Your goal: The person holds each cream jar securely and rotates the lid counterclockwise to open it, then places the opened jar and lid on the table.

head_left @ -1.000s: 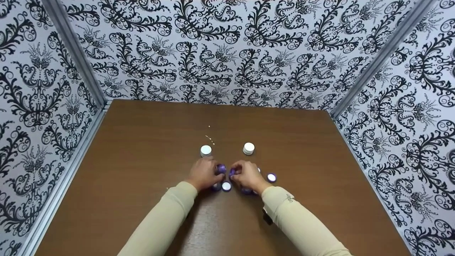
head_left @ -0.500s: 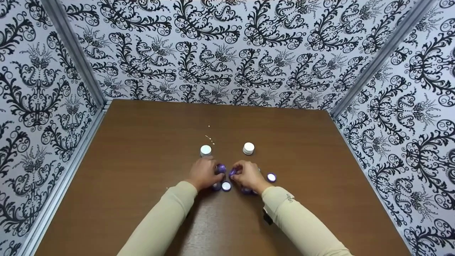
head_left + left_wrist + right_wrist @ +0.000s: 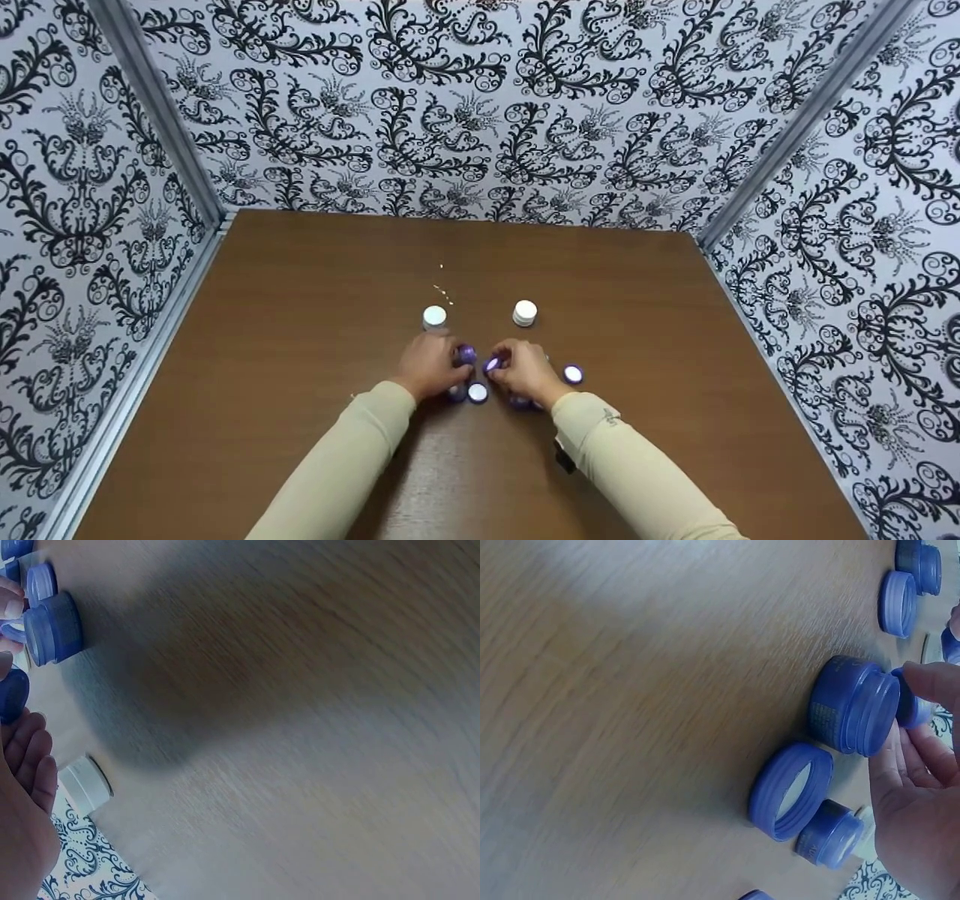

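Note:
In the head view my left hand grips a small purple jar. The left wrist view shows that jar only partly, at the frame edge by the curled fingers. My right hand pinches a purple lid between thumb and fingers, its white inside tilted up toward the camera. Below the hands a lid with a white inner face lies beside another purple jar. Under the right palm stands an uncapped purple jar, with a loose lid and a smaller-looking jar close by.
Two white round containers stand beyond the hands, one on the left and one on the right. Another lid lies right of the right hand. Small pale flecks dot the brown table. Patterned walls enclose the back and sides.
The lid in my right hand has turned, so its white inside now faces the head camera instead of its purple side. My left hand and its jar stay nearly still.

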Demonstrator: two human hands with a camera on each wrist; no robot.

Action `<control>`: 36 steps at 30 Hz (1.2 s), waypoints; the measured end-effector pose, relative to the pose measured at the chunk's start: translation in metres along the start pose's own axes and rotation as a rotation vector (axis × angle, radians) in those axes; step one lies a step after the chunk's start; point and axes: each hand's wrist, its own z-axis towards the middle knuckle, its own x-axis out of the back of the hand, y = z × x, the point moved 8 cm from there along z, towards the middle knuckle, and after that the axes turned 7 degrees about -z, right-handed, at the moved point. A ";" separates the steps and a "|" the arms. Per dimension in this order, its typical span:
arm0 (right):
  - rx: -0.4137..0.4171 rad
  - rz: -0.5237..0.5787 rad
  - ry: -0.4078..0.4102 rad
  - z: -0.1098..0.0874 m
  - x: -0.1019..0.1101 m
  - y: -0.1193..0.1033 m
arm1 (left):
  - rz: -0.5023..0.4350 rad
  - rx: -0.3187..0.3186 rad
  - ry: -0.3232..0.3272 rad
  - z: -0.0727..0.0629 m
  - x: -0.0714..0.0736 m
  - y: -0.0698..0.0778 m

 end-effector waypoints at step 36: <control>0.033 -0.249 -0.032 -0.003 -0.003 -0.004 | 0.033 0.014 -0.103 0.014 -0.015 0.000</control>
